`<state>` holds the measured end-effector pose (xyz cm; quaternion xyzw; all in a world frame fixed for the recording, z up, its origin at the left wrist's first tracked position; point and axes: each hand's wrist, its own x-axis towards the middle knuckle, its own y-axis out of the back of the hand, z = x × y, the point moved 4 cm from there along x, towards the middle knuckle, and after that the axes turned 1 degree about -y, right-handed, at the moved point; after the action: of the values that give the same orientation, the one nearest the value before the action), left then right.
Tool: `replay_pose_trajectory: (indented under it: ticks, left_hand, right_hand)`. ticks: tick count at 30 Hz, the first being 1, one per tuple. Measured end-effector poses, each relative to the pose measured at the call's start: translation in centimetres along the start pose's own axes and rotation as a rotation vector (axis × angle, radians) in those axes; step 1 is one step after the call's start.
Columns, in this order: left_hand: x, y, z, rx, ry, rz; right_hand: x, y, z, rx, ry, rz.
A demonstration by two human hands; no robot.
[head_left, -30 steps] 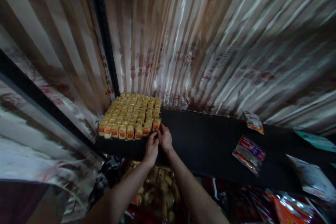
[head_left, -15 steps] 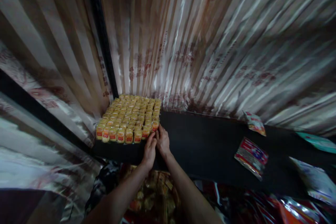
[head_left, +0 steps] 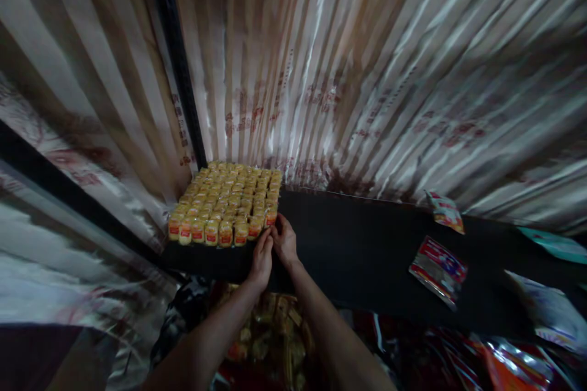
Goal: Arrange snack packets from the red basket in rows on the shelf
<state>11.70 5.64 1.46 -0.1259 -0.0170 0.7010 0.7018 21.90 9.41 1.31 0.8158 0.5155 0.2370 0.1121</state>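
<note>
Reaching up to a dark shelf (head_left: 367, 256), both hands meeting at the front right corner of a packed block of small yellow packets (head_left: 227, 198) with red labels. Left hand (head_left: 261, 256) raised, fingers (head_left: 266, 238) curled up against the front row near the corner packet (head_left: 270, 218); right hand (head_left: 285, 239) just beside it, fingers touching that same corner from the right side. Cannot tell whether either hand pinches a packet or only presses on it, being too dim and small. Packets standing upright in tight rows, filling the shelf's left end, tucked into the corner formed by the striped, shiny wall covering (head_left: 367, 73) and a black upright post (head_left: 177, 61). Farther right on the shelf, well apart from the hands, a red and blue flat pouch (head_left: 438, 269) lying alone, a smaller pouch (head_left: 444, 211) leaning near the wall behind it. Below the shelf, between the forearms, a heap of golden wrapped goods (head_left: 270, 342), blurred.
</note>
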Motion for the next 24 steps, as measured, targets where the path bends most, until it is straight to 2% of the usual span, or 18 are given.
replay_pose_trajectory:
  ticks: [5, 11, 14, 17, 20, 24]
  left_hand:
    - [-0.4, 0.1, 0.2, -0.006, -0.004, 0.013]
    - [-1.2, 0.7, 1.1, 0.033, 0.001, -0.009]
    - [-2.8, 1.5, 1.2, 0.120, -0.023, -0.034]
    - [-5.5, 2.8, 0.5, 0.213, -0.026, -0.100]
    - [-8.6, 4.9, -0.8, 0.444, -0.004, -0.145]
    - [-12.2, 8.1, -2.5, 1.034, 0.033, -0.155]
  right_hand:
    - [-0.8, 0.2, 0.2, 0.077, -0.038, 0.014]
    - [-2.2, 1.1, -0.8, 0.024, -0.077, 0.024]
    - [-4.0, 2.4, -2.1, 0.030, -0.073, 0.057]
    - [-7.3, 3.8, -3.5, 0.094, -0.119, 0.059]
    - [-11.6, 4.5, -4.6, 0.134, -0.156, 0.002]
    - [-17.3, 3.2, -4.1, 0.082, -0.185, -0.188]
